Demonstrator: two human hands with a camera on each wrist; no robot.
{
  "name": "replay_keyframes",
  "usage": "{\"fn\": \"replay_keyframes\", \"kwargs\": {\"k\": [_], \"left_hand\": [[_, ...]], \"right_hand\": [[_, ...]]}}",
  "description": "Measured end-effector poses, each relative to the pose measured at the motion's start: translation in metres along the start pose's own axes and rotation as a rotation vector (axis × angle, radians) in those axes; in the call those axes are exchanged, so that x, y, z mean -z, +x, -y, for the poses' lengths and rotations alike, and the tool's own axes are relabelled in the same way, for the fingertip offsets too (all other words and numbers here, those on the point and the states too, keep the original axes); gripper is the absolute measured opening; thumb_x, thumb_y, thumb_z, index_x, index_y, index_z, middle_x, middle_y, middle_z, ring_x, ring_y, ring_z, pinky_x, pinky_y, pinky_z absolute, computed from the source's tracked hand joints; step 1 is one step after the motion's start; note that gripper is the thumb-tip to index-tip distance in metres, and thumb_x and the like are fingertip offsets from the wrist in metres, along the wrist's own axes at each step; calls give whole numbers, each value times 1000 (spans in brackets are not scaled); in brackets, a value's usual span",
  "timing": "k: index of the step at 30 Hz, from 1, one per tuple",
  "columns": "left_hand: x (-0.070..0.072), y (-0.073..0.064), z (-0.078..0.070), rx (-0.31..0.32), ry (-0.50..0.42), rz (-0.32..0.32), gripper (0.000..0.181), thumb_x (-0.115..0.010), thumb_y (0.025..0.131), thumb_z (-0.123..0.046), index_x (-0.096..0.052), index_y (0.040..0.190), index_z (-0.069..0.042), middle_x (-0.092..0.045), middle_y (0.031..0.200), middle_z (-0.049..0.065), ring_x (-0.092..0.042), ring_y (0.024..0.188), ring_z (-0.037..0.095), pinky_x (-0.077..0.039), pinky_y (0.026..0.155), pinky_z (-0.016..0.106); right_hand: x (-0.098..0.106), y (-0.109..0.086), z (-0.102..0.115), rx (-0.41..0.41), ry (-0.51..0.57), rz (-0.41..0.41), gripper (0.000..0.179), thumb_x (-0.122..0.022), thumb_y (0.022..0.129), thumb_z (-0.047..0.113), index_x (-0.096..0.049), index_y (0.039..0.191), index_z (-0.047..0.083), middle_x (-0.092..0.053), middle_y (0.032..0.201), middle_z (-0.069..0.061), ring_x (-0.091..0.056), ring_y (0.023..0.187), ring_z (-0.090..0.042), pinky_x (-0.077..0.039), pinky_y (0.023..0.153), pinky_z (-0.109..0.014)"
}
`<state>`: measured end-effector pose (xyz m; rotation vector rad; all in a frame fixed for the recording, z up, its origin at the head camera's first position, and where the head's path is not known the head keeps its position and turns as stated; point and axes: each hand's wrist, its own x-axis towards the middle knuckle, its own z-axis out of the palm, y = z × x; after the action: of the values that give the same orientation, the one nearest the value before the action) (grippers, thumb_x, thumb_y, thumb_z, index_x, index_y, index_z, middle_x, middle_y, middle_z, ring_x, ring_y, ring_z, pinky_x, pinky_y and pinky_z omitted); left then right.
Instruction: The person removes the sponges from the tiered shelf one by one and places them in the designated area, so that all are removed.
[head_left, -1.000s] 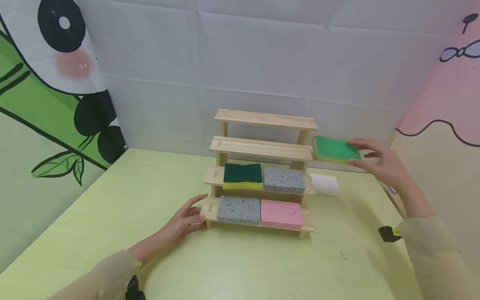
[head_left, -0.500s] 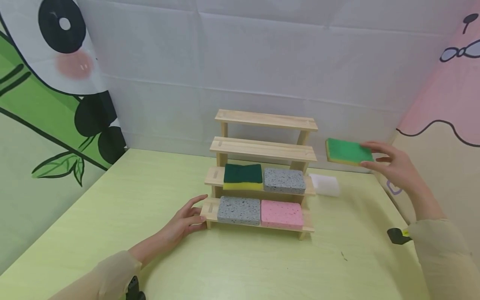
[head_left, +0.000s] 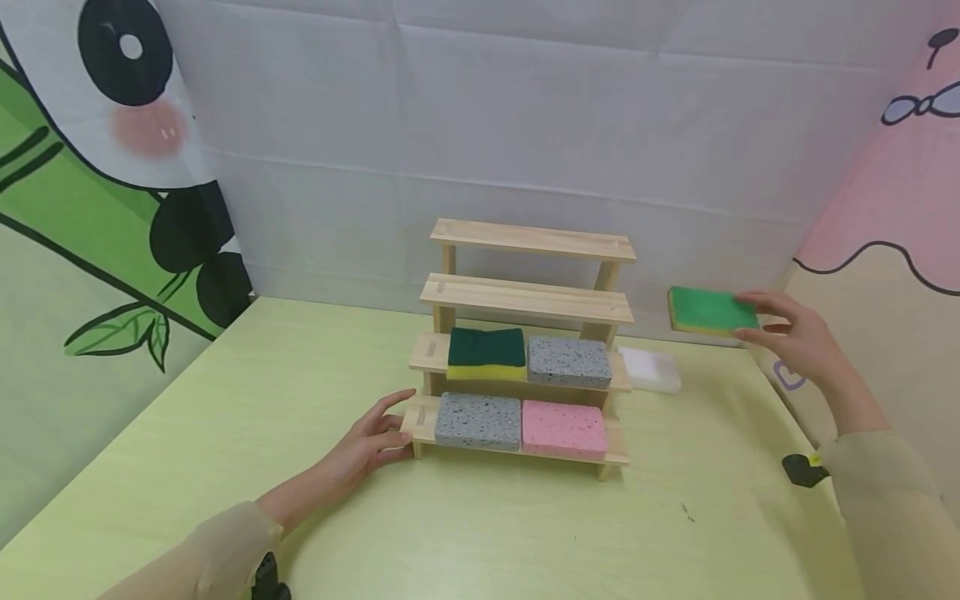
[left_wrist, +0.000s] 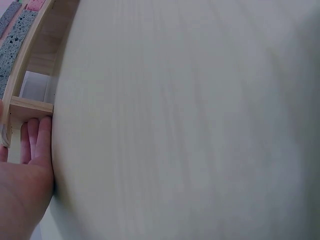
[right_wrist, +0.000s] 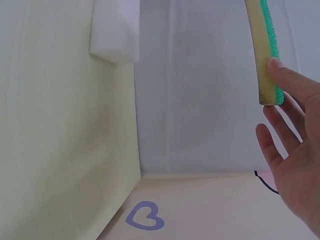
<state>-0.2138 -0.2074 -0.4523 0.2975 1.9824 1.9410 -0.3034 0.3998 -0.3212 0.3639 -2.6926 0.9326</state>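
Note:
A green-topped sponge [head_left: 712,310] with a yellow underside is pinched at its right end by my right hand [head_left: 798,332], held up in the air to the right of the wooden stepped shelf [head_left: 525,297]. The right wrist view shows the thumb on one side of this sponge [right_wrist: 265,55] and fingertips at its end. My left hand [head_left: 367,437] grips the left end of the lowest step, thumb at the front corner. In the left wrist view several fingers of the hand [left_wrist: 37,150] reach under the plank against the shelf's leg [left_wrist: 31,105].
On the lowest step lie a grey speckled sponge [head_left: 477,421] and a pink sponge [head_left: 564,429]. One step higher are a dark green and yellow sponge [head_left: 486,354] and another grey sponge [head_left: 569,362]. A white block [head_left: 651,370] sits behind the shelf's right side, near the back wall.
My right hand has carried the green sponge away from the shelf's right end, moving right and slightly down. The left hand has stayed in place.

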Motion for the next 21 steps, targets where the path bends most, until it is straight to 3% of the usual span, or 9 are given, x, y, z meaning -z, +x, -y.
{"fn": "replay_keyframes", "kwargs": {"k": [8, 15, 21], "left_hand": [[0, 0, 0, -2, 3, -1, 70, -57, 99, -17, -19, 157, -23, -52, 133, 12, -60, 116, 18, -52, 102, 36], [1, 1, 2, 1, 0, -2, 70, -58, 99, -17, -19, 157, -23, -53, 131, 11, -60, 116, 18, -53, 102, 36], [1, 1, 1, 2, 9, 0, 71, -58, 99, -19, -19, 157, -24, -51, 134, 14, -60, 117, 19, -52, 103, 38]], "right_hand": [[-4, 3, -24, -36, -15, 29, 59, -68, 94, 30, -47, 146, 14, -45, 147, 6, -35, 108, 17, -36, 81, 5], [-9, 2, -38, -39, -28, 35, 58, -68, 93, 31, -49, 144, 10, -46, 147, 5, -32, 104, 22, -36, 78, 4], [-11, -4, -50, -19, -46, 48, 58, -68, 94, 29, -49, 144, 7, -44, 151, -9, -31, 102, 26, -36, 78, 4]]}}
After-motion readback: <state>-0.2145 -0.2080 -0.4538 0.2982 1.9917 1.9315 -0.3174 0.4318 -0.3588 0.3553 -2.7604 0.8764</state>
